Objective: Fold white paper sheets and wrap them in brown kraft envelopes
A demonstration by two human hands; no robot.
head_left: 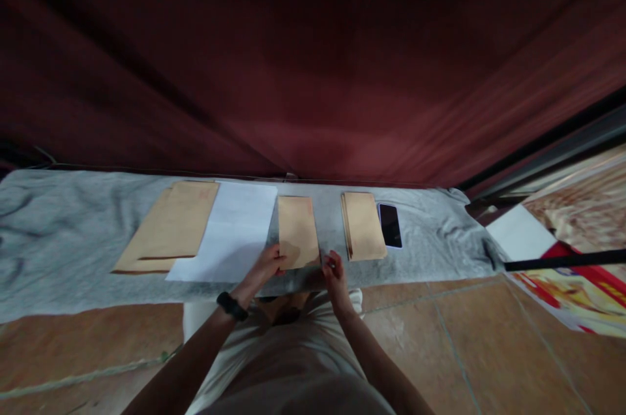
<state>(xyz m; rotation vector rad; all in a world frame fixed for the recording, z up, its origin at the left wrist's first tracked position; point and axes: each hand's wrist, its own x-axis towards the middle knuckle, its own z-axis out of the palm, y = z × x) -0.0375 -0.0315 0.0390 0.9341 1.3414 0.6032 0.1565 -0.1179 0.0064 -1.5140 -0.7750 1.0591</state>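
In front of me a small brown paper envelope (297, 229) lies at the near edge of the cloth. My left hand (270, 261) pinches its lower left corner, thumb on top. Just beside the lower right corner is my right hand (335, 270), its fingers curled in; whether they hold anything is too small to make out. A stack of similar small brown envelopes (366, 226) sits to the right. Left of the held envelope is a large white paper sheet (239, 229), partly under larger brown envelopes (176, 219).
A phone (390, 226) lies right of the small stack. Grey cloth (430, 239) covers the narrow surface, with a dark red curtain (313, 89) behind it. A black bar (562, 261) and a colourful printed box (577, 291) are at the right, above the tiled floor (469, 337).
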